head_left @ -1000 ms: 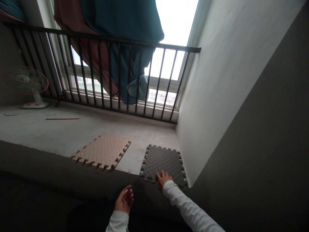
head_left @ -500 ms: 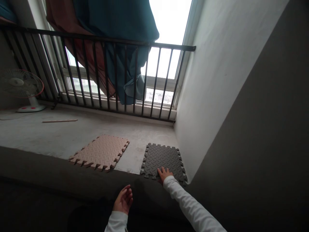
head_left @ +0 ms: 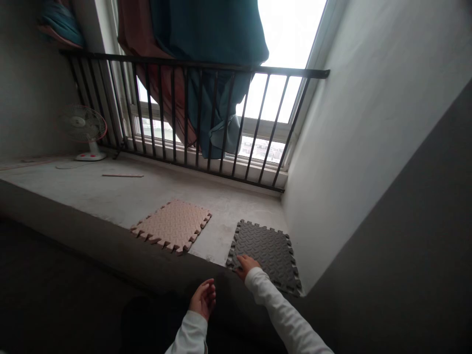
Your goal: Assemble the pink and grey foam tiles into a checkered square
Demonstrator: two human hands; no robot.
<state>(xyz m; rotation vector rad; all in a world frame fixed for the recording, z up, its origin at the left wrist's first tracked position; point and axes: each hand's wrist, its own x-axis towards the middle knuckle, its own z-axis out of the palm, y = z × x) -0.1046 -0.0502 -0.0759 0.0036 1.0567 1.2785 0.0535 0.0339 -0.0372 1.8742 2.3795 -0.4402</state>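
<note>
A dark grey foam puzzle mat [head_left: 263,246] with toothed edges and a ridged pattern lies flat on the ledge by the right wall. Over its front left part is my right hand [head_left: 248,266], thumb and forefinger apart; whether the fingertips touch the mat I cannot tell. My left hand [head_left: 202,299] is in front of the ledge, palm turned inward, fingers loosely curved and apart, holding nothing. To the left of the grey mat, a beige foam puzzle mat [head_left: 175,223] rests on the ledge, its front corner reaching the edge. A strip of bare concrete separates the two mats.
A black metal railing [head_left: 199,63] runs along the back before a window with a blue and pink curtain [head_left: 210,34]. On the ledge [head_left: 92,196] stand a fan [head_left: 90,155] at the left and a thin brown strip [head_left: 123,175]. A pale wall [head_left: 342,162] borders the right side.
The view has swung left, so things appear further right. My right hand has gone from fingers spread flat on the grey mat to its front left part. My left hand stays open.
</note>
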